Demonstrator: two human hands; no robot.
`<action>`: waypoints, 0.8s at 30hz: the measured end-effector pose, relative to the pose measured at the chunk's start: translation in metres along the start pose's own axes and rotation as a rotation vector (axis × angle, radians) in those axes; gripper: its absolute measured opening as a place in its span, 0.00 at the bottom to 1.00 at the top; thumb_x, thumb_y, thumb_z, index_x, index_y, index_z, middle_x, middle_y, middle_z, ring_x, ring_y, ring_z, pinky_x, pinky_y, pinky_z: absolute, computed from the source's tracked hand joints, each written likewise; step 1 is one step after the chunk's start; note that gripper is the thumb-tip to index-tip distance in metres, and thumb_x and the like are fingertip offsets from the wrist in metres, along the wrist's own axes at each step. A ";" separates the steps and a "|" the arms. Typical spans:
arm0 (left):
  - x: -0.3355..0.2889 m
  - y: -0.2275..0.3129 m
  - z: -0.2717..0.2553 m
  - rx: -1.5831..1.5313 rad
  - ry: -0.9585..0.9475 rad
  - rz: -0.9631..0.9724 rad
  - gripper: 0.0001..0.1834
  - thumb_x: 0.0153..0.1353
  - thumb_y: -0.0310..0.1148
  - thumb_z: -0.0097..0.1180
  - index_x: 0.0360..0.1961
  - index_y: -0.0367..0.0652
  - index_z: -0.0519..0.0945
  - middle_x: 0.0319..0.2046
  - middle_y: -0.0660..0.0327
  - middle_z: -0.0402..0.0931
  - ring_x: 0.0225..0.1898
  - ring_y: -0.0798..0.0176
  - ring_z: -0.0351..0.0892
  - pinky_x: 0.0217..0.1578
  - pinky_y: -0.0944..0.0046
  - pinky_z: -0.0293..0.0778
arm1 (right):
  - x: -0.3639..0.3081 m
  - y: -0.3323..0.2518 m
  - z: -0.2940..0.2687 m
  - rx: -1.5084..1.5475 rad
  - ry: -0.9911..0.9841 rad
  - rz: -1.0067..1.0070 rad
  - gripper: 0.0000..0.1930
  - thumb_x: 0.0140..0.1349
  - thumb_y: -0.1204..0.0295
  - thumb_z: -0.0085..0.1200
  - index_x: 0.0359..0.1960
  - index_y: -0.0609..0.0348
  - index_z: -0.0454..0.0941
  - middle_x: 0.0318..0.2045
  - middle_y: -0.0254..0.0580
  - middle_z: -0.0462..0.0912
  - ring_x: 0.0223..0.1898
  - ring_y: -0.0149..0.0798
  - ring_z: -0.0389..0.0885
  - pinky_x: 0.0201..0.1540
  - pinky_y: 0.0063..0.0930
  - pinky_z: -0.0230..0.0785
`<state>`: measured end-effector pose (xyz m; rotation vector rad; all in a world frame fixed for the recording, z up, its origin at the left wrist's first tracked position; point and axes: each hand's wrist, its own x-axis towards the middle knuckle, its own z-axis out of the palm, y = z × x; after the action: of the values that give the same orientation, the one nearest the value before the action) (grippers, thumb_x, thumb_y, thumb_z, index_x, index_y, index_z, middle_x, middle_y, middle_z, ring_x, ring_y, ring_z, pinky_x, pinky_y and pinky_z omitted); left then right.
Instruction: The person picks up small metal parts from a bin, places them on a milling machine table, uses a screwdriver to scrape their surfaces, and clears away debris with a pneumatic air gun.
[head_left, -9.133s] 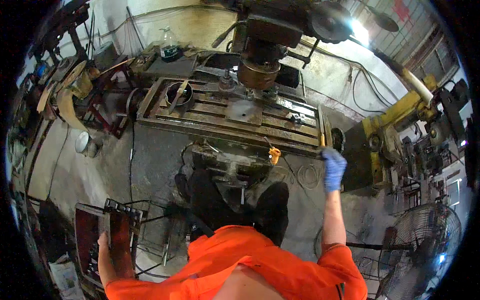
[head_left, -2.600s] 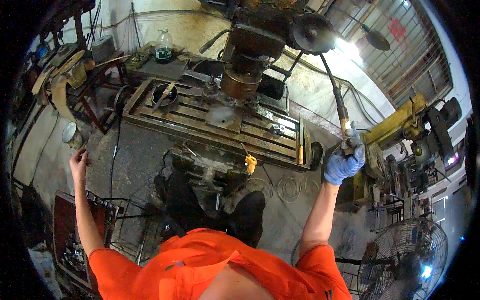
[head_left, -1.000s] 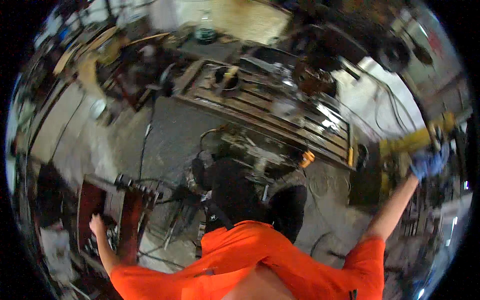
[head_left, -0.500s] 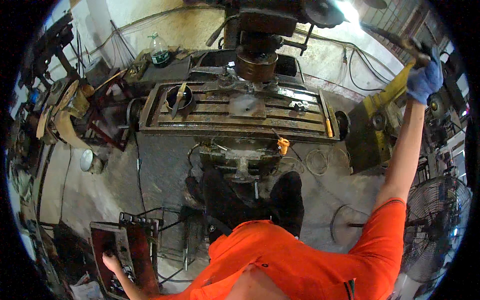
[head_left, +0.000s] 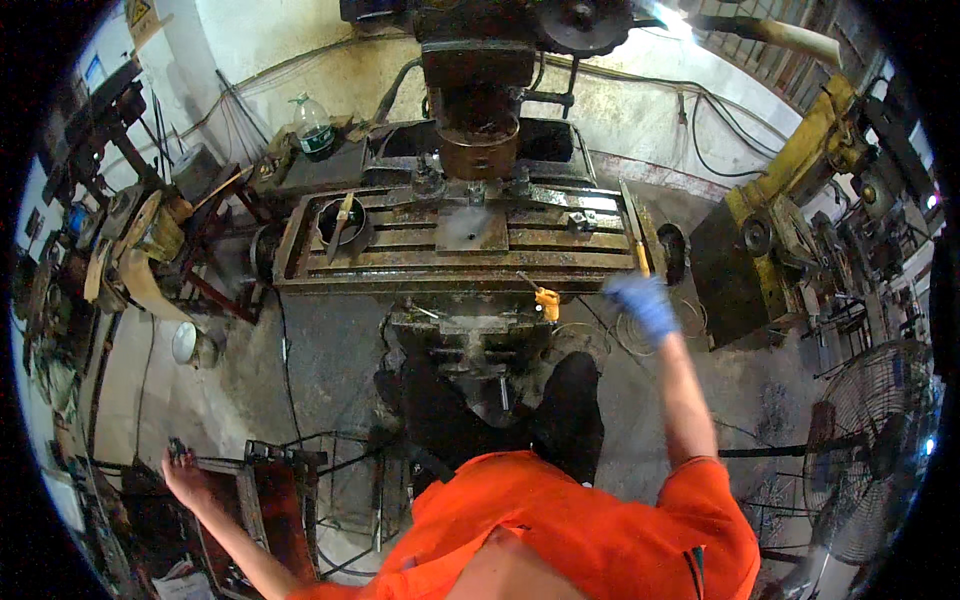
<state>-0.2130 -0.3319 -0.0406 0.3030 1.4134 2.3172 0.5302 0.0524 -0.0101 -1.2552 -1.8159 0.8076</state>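
Note:
My bare left hand point(head_left: 186, 478) is out at the lower left, beside a dark red metal drawer unit. Its fingers pinch a small dark object point(head_left: 177, 447), too small to make out. My right hand point(head_left: 648, 308), in a blue glove, hangs in front of the right end of the slotted machine table point(head_left: 380, 277). Motion smears its fingers. Just beyond it lies a tool with a yellow handle point(head_left: 642, 259). A flat metal plate point(head_left: 472, 229) sits mid-table beneath the machine's spindle head point(head_left: 480, 150). On the table's left stands a dark bowl point(head_left: 352, 238) with a brush point(head_left: 343, 215) across it.
An orange-yellow air gun point(head_left: 547, 303) hangs at the table's front edge. A yellow machine point(head_left: 740, 260) stands at the right, with a large fan point(head_left: 865, 450) nearer me. A metal can point(head_left: 186, 343) is on the floor at left. A plastic bottle point(head_left: 314, 135) stands behind the table.
My right hand has come down and left from the raised lever at the upper right. My left hand has moved up and left, out from over the drawer unit, with the small dark object.

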 end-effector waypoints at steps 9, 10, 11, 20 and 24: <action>0.039 -0.091 0.163 -0.279 -0.411 -0.183 0.08 0.57 0.31 0.49 0.34 0.37 0.72 0.26 0.58 0.74 0.30 0.61 0.73 0.42 0.58 0.70 | -0.008 0.114 0.174 0.230 -0.002 0.649 0.23 0.43 0.58 0.63 0.38 0.59 0.75 0.35 0.42 0.79 0.38 0.36 0.76 0.41 0.31 0.65; 0.023 -0.106 0.191 -0.333 -0.416 -0.222 0.08 0.57 0.31 0.49 0.34 0.38 0.72 0.26 0.58 0.74 0.30 0.61 0.73 0.42 0.58 0.70 | -0.011 0.122 0.179 0.122 0.068 0.729 0.24 0.43 0.58 0.63 0.38 0.59 0.75 0.35 0.43 0.79 0.38 0.37 0.76 0.40 0.31 0.65; 0.008 -0.111 0.204 -0.380 -0.404 -0.250 0.07 0.57 0.30 0.49 0.34 0.38 0.72 0.26 0.58 0.74 0.29 0.61 0.73 0.43 0.57 0.70 | -0.018 0.110 0.179 0.137 0.047 0.668 0.26 0.44 0.59 0.63 0.43 0.60 0.73 0.37 0.46 0.78 0.39 0.41 0.76 0.42 0.30 0.66; -0.018 -0.132 0.202 -0.316 -0.347 -0.368 0.06 0.55 0.31 0.52 0.31 0.40 0.73 0.28 0.60 0.74 0.29 0.63 0.71 0.41 0.60 0.70 | 0.005 -0.072 0.081 -0.614 -0.183 0.099 0.31 0.47 0.52 0.55 0.48 0.61 0.66 0.38 0.51 0.77 0.39 0.48 0.77 0.42 0.37 0.68; -0.030 -0.135 0.208 -0.258 -0.219 -0.370 0.06 0.55 0.31 0.53 0.30 0.40 0.73 0.28 0.60 0.73 0.28 0.64 0.70 0.38 0.61 0.70 | 0.039 -0.102 0.098 -0.925 -0.474 0.224 0.22 0.50 0.53 0.47 0.34 0.59 0.77 0.31 0.49 0.80 0.34 0.48 0.79 0.36 0.39 0.70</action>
<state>-0.0746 -0.1250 -0.0628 0.1921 0.9595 2.0577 0.3911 0.0508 0.0347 -1.9853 -2.6135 0.3689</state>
